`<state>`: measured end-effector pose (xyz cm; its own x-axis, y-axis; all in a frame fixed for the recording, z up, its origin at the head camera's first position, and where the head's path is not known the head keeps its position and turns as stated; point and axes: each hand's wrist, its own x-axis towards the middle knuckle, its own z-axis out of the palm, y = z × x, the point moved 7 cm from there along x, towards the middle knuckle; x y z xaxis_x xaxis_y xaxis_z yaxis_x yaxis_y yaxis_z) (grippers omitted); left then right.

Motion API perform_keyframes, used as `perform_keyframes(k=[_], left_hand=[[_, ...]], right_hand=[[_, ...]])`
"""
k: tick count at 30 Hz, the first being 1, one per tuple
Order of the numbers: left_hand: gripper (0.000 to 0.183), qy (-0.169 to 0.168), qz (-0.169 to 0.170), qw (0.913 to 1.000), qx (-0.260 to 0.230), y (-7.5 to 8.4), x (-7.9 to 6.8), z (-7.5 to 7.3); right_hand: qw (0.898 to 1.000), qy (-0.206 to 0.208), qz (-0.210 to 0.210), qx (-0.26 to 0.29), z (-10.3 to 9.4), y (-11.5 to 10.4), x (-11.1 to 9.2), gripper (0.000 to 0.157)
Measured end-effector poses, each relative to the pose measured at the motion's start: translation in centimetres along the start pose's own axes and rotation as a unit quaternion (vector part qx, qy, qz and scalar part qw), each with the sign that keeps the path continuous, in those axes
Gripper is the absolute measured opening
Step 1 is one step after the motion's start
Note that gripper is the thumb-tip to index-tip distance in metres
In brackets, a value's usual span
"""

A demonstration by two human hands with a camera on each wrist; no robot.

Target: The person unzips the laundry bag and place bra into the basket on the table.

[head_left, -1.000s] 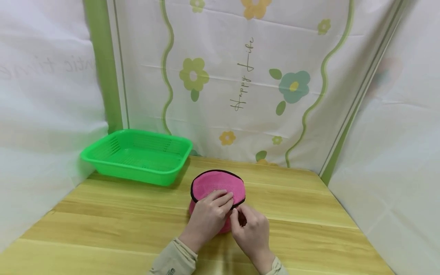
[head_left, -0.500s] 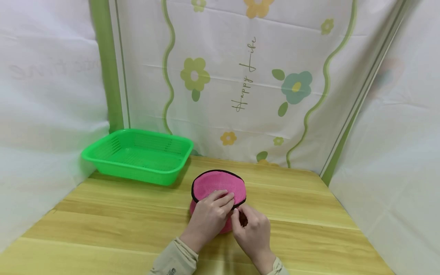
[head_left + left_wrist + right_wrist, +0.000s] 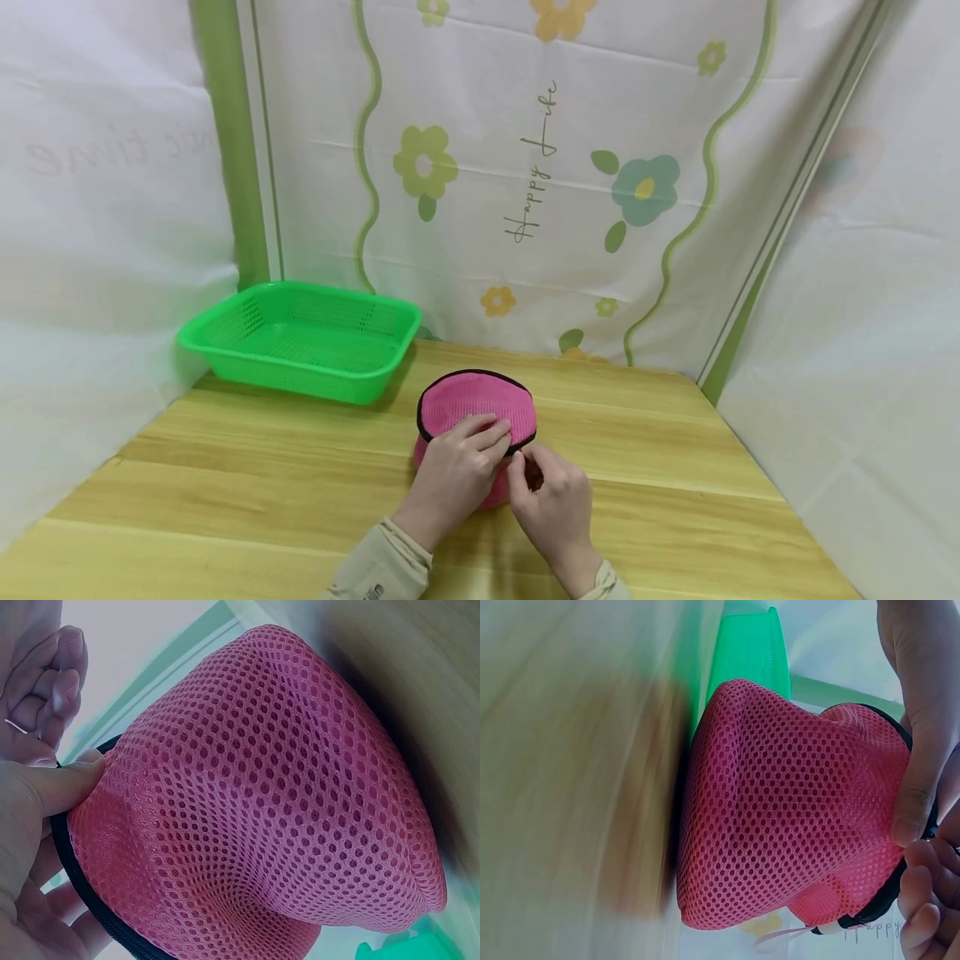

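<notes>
A pink mesh laundry bag [image 3: 480,396] with a black zipper edge [image 3: 82,889] stands upright on the table in the head view. My left hand [image 3: 457,467] grips its front rim, fingers over the round lid and thumb [image 3: 71,784] against the mesh side. Close beside it on the right, my right hand [image 3: 553,500] pinches at the zipper edge between thumb and forefinger, its other fingers [image 3: 919,915] curled. A small shiny bit [image 3: 16,726] shows at the right fingers in the left wrist view. The mesh side [image 3: 787,802] is creased and bulging; the contents are hidden.
A green plastic basket [image 3: 300,371] with perforated sides stands at the back left of the wooden table [image 3: 675,517]. White curtains with printed flowers [image 3: 465,100] close off the back and both sides. A pale ribbon [image 3: 780,936] hangs by the bag's rim.
The right hand has shifted very slightly to the right along the zipper edge. The left hand, the bag and the basket stay in place.
</notes>
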<state>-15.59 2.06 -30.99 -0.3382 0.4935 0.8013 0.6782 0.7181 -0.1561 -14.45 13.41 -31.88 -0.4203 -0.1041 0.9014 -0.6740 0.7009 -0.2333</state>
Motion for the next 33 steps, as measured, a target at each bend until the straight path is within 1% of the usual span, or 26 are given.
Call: perform_keyframes(k=[8, 11, 15, 19, 23, 33], left_hand=[[0.024, 0.009, -0.001, 1.0000, 0.002, 0.0, 0.2, 0.0], [0.024, 0.005, -0.004, 1.0000, 0.002, -0.2, 0.4, -0.2], [0.027, -0.005, -0.008, 0.9999, -0.007, -0.3, 0.5, -0.2], [0.029, 0.006, -0.008, 0.9997, -0.024, -0.4, 0.5, -0.2], [0.028, 0.016, -0.008, 0.9993, -0.034, -0.5, 0.5, -0.3], [0.029, 0.008, 0.000, 0.9999, -0.009, -0.3, 0.3, -0.3]], right_hand=[[1.000, 0.012, 0.011, -0.016, 0.0, 0.9, -0.1, 0.017], [1.000, 0.001, 0.021, -0.013, 0.1, 1.0, 0.1, 0.017], [1.000, -0.009, 0.013, -0.005, 0.1, 0.8, 0.3, 0.018], [1.000, -0.011, -0.008, 0.014, 0.1, 0.3, 0.4, 0.019], [0.999, -0.007, -0.024, 0.029, 0.1, -0.1, 0.3, 0.017], [0.999, -0.001, -0.019, 0.027, 0.1, 0.1, 0.1, 0.017]])
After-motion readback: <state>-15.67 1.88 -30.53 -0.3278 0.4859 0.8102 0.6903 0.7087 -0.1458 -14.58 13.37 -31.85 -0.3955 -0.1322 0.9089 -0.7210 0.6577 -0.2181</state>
